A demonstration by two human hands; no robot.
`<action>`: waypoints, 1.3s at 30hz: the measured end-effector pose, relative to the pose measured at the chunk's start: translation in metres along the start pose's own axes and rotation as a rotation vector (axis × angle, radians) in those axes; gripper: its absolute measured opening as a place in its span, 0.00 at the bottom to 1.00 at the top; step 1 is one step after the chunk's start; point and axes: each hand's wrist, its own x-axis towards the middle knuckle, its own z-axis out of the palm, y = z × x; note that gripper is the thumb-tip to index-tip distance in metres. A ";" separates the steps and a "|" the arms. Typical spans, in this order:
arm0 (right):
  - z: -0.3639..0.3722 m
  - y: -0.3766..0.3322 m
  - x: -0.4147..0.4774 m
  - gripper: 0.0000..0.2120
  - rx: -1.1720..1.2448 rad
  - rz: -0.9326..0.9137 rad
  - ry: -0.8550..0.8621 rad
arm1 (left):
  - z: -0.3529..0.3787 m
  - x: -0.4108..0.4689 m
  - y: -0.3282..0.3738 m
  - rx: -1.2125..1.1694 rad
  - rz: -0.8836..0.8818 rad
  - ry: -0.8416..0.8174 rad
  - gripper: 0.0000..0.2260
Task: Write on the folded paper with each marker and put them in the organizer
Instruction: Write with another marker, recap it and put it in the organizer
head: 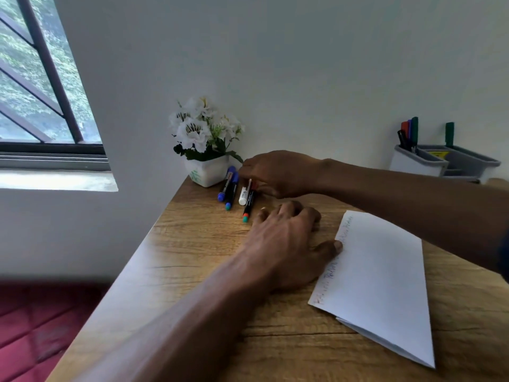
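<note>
- Beside the white square flower pot [208,172], right hand [275,175] pinches white plastic marker [243,195]; lifting may roll neighbouring black marker [249,202].
- Left hand [286,244] flat, empty, on wooden tabletop [192,257].

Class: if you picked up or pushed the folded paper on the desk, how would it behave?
The folded paper looks thin, so it would probably be light and flop if lifted by one corner. It lies flat on the wooden desk, so a push would likely slide it; the left hand, thumb at its edge, may steady it.
</note>
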 end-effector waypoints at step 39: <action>-0.023 -0.077 -0.191 0.08 1.425 0.723 0.686 | -0.004 -0.010 0.005 -0.231 0.210 0.298 0.21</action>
